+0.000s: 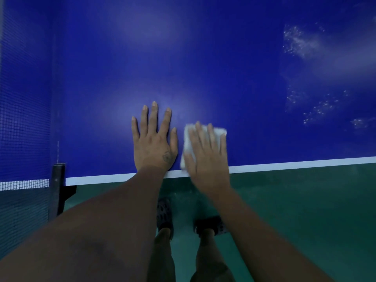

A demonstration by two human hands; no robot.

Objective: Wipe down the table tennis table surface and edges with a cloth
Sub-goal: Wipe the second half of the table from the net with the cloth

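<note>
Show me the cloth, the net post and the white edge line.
cloth (187,139): head view, uncovered left strip.
net post (58,184): head view, dark clamp body.
white edge line (305,164): head view, bare right stretch.

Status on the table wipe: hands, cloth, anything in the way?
Left hand flat on table, fingers spread. Right hand pressing cloth flat by the near edge. Net left, droplets right.

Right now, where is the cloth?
In the head view the white cloth lies under the right hand on the blue table, beside its white edge line, just right of the flat left hand.
</note>
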